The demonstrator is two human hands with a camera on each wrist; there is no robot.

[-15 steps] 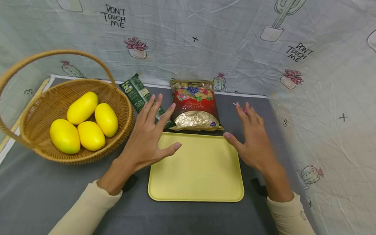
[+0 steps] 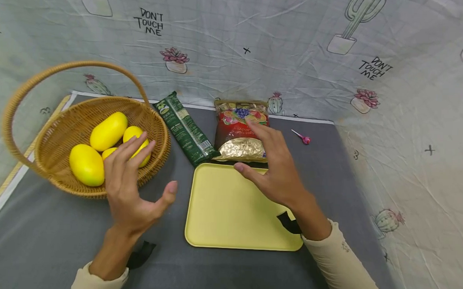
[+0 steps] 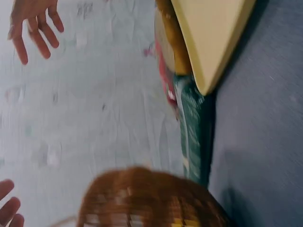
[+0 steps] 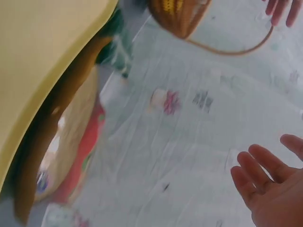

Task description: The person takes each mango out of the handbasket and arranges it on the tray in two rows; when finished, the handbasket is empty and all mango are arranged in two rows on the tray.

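Note:
My left hand (image 2: pixel 132 188) hovers at the front right of a wicker basket (image 2: pixel 61 189), its fingers loosely spread and holding nothing. In the basket lie several yellow mangoes (image 2: pixel 87 165), partly hidden behind those fingers. Over the far right part of a pale yellow tray (image 2: pixel 229 212) my right hand (image 2: pixel 278 167) is raised, fingers extended, nothing in its grasp. Its fingertips cover part of a red and gold candy bag (image 2: pixel 235 136) behind the tray. In the right wrist view the right hand (image 4: pixel 274 184) shows relaxed fingers.
A long green packet (image 2: pixel 186 128) lies slanted between basket and candy bag. To the right of the bag is a pink lollipop (image 2: pixel 305 140) with a white stick. The basket's tall handle (image 2: pixel 85 64) arches upward. A printed cloth (image 2: pixel 219 46) hangs behind the grey tabletop (image 2: pixel 211 271).
Both hands have moved left: the left one from beside the tray to the basket, the right one over the tray and candy bag. The lollipop has come into full view.

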